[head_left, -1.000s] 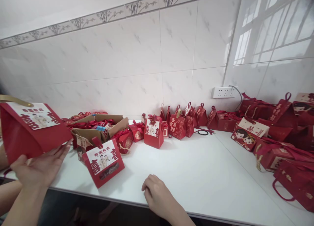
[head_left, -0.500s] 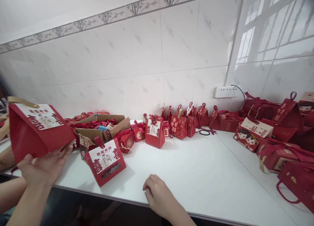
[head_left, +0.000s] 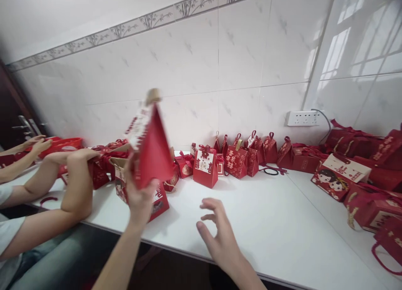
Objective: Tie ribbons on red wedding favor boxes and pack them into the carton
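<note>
- Workpiece location: raised red box [head_left: 155,154], above the white table [head_left: 251,214], forward of the left hand [head_left: 140,202], its gold strap [head_left: 153,95] uppermost.
- Support the box from below and keep its base level; the peaked shape would probably tip if carried by one lower corner alone.
- Apply light pressure only. Thin card walls may crease under a hard pinch.
- Maintain clearance from the windowed box [head_left: 161,204] directly behind the left hand, and from the co-worker's forearm [head_left: 78,193] at the left.
- Steady the far lower edge with the free hand when the box needs turning.
- Left grip: closed on the lower part of the box, thumb at the near bottom edge. Finger placement on the printed side appears to wrap the wall, though blur prevents confirmation.
- Right grip: right hand [head_left: 221,235] empty, thumb and fingers parted and loosely curved, near the table front edge, apart from the box.
</note>
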`<state>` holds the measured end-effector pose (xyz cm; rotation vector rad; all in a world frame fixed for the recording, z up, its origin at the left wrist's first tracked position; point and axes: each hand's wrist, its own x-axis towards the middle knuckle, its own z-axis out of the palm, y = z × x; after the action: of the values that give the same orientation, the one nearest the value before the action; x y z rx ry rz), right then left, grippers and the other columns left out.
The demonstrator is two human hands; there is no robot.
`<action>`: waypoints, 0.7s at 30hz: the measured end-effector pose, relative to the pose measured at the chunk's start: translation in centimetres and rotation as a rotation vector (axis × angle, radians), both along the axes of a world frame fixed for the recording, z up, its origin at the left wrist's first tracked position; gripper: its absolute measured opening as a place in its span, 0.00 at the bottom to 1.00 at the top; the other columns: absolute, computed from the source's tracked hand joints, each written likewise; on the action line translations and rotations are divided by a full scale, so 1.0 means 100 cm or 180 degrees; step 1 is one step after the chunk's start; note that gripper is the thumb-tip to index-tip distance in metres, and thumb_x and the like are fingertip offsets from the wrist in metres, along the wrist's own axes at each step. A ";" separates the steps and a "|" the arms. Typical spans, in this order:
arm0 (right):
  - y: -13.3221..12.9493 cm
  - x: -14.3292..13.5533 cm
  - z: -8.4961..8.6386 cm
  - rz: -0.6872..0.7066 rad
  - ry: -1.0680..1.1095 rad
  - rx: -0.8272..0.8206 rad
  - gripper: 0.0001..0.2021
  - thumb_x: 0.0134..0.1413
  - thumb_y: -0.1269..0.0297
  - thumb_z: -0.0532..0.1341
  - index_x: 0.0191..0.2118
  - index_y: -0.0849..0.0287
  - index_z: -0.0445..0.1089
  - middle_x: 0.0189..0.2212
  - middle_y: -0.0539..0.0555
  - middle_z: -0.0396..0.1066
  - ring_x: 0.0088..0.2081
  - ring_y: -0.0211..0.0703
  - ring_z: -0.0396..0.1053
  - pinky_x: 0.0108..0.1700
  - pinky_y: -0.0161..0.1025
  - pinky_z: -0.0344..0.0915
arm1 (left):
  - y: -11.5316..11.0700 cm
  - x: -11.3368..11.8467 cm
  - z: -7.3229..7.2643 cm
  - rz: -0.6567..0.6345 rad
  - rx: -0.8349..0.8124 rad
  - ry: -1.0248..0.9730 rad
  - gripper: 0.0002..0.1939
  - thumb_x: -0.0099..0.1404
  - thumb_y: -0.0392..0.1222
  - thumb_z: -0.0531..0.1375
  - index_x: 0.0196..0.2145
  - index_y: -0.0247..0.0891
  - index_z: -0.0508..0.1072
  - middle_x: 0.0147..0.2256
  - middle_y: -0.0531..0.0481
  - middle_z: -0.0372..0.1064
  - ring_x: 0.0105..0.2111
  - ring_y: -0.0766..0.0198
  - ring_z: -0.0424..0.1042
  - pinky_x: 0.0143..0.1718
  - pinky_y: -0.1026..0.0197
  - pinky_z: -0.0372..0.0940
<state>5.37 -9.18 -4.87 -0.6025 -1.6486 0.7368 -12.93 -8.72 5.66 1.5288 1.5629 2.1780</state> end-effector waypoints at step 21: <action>-0.043 0.159 0.095 -0.0908 0.1842 -0.0008 0.25 0.55 0.55 0.59 0.58 0.50 0.56 0.52 0.57 0.67 0.49 0.52 0.69 0.43 0.46 0.71 | -0.030 0.223 -0.033 -0.0955 0.1468 0.1168 0.60 0.43 0.39 0.72 0.65 0.40 0.39 0.60 0.28 0.47 0.60 0.37 0.53 0.49 0.37 0.64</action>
<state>21.26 -13.49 4.66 -0.5469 -1.0048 0.6273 9.40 -11.74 2.35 2.2298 0.8279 2.2700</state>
